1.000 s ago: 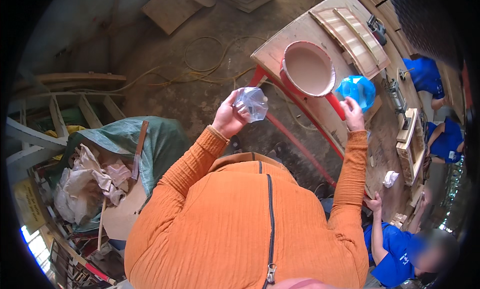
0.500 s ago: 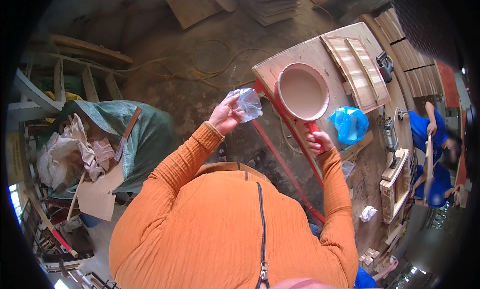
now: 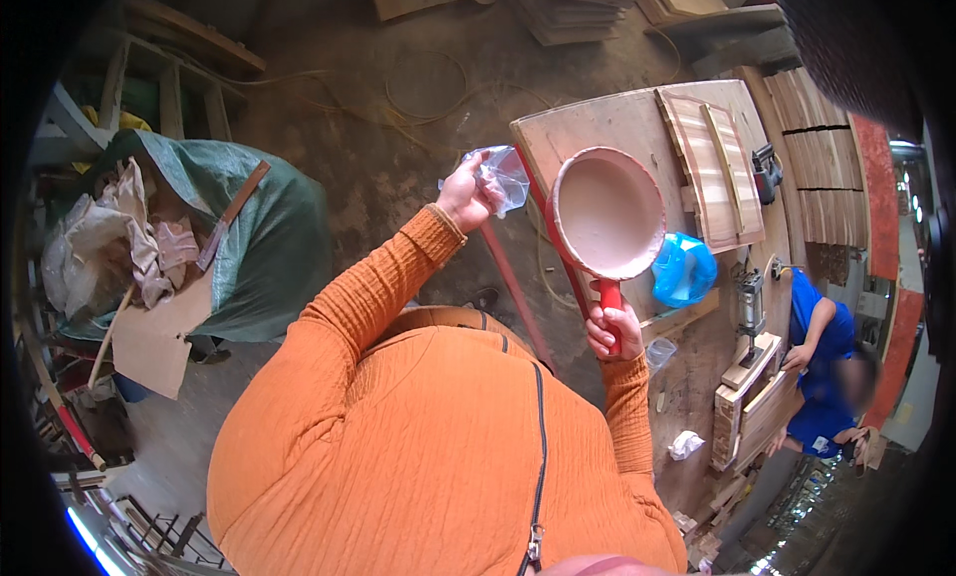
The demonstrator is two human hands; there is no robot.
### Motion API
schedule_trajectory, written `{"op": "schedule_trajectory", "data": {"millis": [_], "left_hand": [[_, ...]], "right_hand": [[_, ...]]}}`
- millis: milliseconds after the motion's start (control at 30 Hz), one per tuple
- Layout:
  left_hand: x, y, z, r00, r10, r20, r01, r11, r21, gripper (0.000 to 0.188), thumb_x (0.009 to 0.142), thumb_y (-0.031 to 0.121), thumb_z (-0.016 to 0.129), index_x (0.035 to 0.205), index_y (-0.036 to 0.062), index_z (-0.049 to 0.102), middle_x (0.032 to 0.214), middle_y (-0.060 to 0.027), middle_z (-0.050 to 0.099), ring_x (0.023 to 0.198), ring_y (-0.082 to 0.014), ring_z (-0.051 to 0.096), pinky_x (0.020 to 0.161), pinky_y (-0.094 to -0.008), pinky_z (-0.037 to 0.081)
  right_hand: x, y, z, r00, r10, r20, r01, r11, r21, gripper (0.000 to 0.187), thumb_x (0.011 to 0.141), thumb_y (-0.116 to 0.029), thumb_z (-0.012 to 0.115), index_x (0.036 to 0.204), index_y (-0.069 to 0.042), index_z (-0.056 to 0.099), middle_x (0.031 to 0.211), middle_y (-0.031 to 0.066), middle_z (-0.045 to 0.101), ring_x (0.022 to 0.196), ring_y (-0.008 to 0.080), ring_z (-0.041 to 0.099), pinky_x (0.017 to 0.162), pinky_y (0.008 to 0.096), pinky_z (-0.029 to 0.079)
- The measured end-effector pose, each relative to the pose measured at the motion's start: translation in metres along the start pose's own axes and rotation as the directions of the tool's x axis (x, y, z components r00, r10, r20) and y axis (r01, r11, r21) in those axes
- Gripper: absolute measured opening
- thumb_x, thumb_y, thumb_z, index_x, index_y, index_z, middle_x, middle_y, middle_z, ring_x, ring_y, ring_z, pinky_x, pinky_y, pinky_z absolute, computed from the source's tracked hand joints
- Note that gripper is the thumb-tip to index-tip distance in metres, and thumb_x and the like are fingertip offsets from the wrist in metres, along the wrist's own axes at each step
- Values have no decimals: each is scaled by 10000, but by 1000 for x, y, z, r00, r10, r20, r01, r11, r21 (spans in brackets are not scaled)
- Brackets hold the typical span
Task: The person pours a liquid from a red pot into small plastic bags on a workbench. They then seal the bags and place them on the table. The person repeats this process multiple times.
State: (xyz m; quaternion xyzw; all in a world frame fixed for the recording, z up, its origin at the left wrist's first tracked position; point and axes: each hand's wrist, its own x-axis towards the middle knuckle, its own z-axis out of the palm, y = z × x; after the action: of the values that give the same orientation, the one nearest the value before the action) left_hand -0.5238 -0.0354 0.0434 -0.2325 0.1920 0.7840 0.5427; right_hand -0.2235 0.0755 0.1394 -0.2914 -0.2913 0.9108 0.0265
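Observation:
My left hand [image 3: 466, 194] is closed on a crinkled clear plastic piece [image 3: 512, 181]; whether it is a bag or a thin cup I cannot tell. In my right hand [image 3: 617, 333] is the red handle [image 3: 609, 295] of a round, deep dipper [image 3: 559, 235]. Pale beige stuff coats its inside and rim. The dipper is held over the near edge of a wooden table [image 3: 578, 128]. Beside it on the table lies a blue plastic bag [image 3: 685, 270], partly covered by the dipper's rim. A clear plastic cup [image 3: 659, 353] is close to my right hand.
On the table are a striped wooden panel [image 3: 692, 148], a black power tool [image 3: 766, 173], a metal clamp device [image 3: 751, 302] and crumpled white paper [image 3: 686, 445]. A person in blue [image 3: 822, 387] works at the right. Green tarp [image 3: 274, 242] covers a pile at left. Hoses [image 3: 463, 83] cross the floor.
The dipper has come closer and tilted, showing more of its inside. My right hand has moved left and down, the left hand slightly up and right. The whole view has shifted.

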Motion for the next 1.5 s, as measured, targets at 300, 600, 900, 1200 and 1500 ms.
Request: {"op": "schedule_trajectory", "data": {"millis": [300,600,900,1200,1500], "left_hand": [[-13,-9,21,999,-34,-17,35,997,62,216,993,285,357,1069,168,522,819,-8,434,570,-84,342,446,-196,351],[-16,-12,17,996,-79,28,75,988,138,249,993,321,349,1081,163,520,846,-2,497,599,-78,387,445,-194,354],[-22,-14,18,996,-85,4,84,985,151,255,992,330,354,1079,160,523,850,4,509,608,-77,392,462,-198,363],[-21,-14,18,995,-100,20,96,985,146,255,992,332,359,1073,161,530,843,10,507,604,-63,380,471,-189,356],[-30,-14,26,995,-101,-11,101,984,145,265,995,323,347,1085,151,527,842,7,499,609,-56,375,467,-174,363]], "right_hand": [[-13,-10,36,986,-159,-56,144,969,-203,517,838,-90,539,1311,-30,338,693,54,460,425,92,400,343,234,382],[-12,-3,49,968,-235,-91,208,948,-242,514,830,-86,543,1302,-25,349,704,62,482,428,98,418,343,235,394],[-11,0,63,949,-289,-122,239,918,-318,561,820,-98,549,1329,-14,328,688,65,488,425,103,433,344,233,400],[-12,-3,72,944,-311,-114,251,895,-369,553,820,-102,549,1322,0,340,688,68,501,423,110,437,345,240,401],[-12,-5,75,950,-297,-94,245,900,-360,558,825,-110,550,1326,4,335,688,66,496,421,103,434,344,237,398]]}}
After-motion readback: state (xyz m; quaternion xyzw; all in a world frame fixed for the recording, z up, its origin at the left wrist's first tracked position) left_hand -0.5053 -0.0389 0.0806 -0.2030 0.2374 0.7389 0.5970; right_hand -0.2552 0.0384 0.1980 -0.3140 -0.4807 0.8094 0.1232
